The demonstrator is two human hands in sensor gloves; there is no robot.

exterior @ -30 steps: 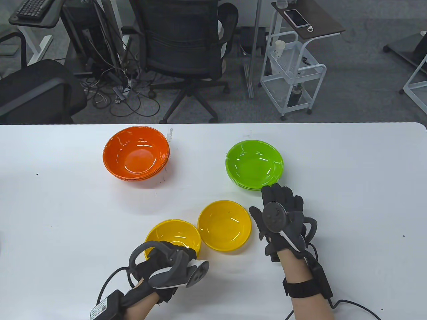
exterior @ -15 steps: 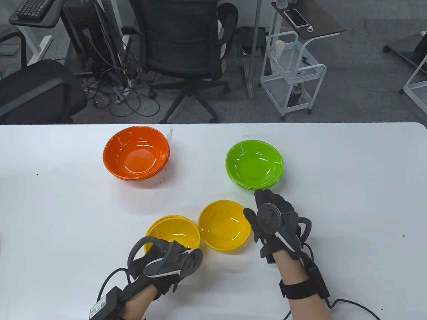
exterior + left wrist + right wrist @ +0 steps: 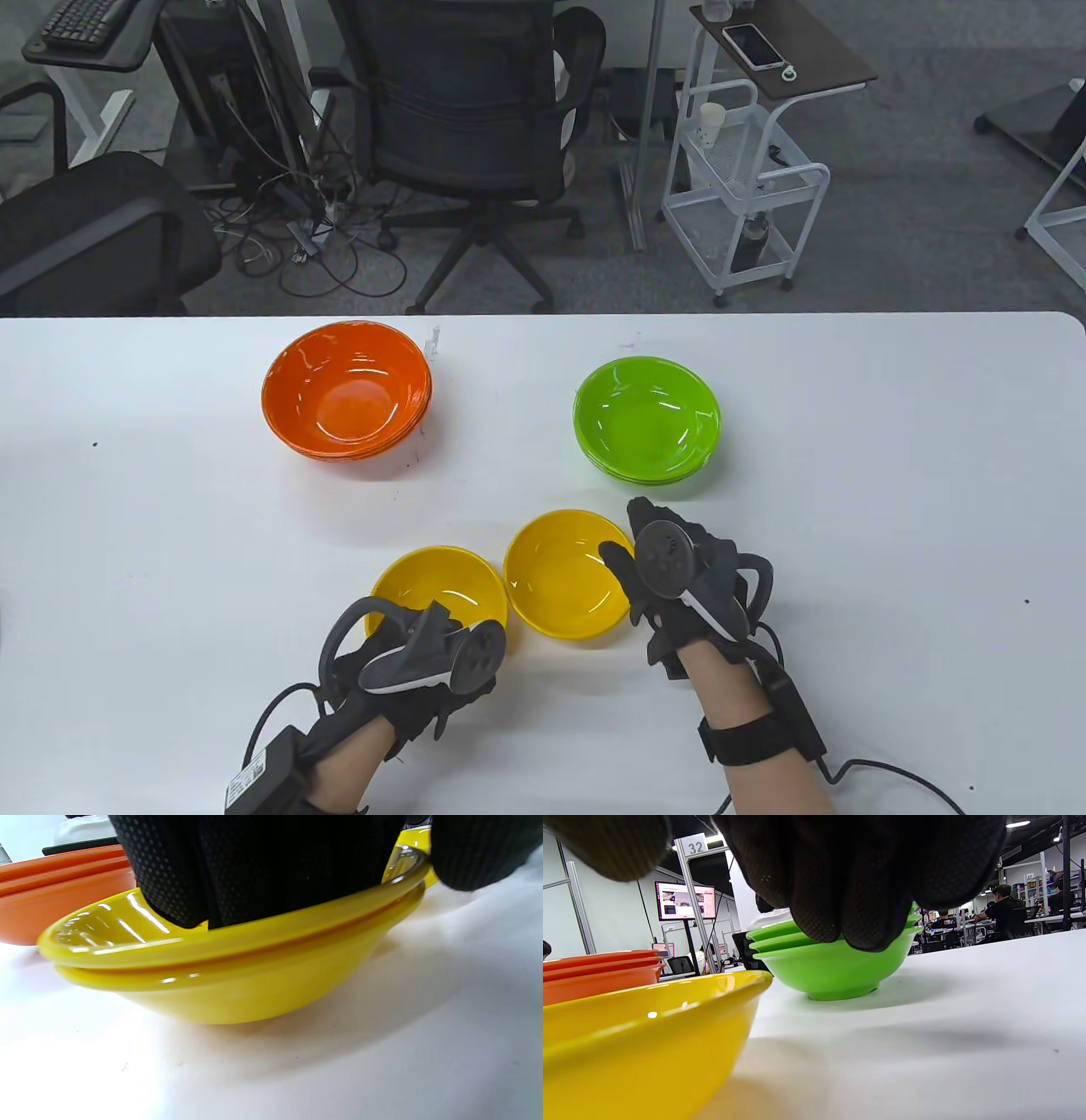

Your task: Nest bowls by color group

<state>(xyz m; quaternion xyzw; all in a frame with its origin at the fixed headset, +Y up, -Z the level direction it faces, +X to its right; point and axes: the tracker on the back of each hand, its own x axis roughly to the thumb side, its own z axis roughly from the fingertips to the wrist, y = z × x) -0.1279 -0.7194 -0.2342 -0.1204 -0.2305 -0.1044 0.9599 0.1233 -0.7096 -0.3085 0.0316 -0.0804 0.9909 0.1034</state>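
Two nested yellow bowls [image 3: 441, 586] sit at the front of the table; both rims show in the left wrist view [image 3: 237, 984]. My left hand [image 3: 424, 632] grips their near rim, with fingers [image 3: 254, 866] hanging over it into the bowl. A single yellow bowl [image 3: 564, 573] stands just to the right, touching the stack. My right hand [image 3: 632, 531] is open at its right rim, with the thumb over the edge. In the right wrist view the fingers [image 3: 840, 878] hang above the table beside that bowl [image 3: 640, 1043].
A stack of orange bowls [image 3: 346, 390] stands at the back left. A stack of green bowls [image 3: 646, 420] stands at the back right, just beyond my right hand. The white table [image 3: 891, 509] runs wide to both sides. An office chair and a cart stand behind it.
My right hand has moved left and nearer, from the green stack to the single yellow bowl's rim. The upper yellow bowl under my left hand has settled into the lower one.
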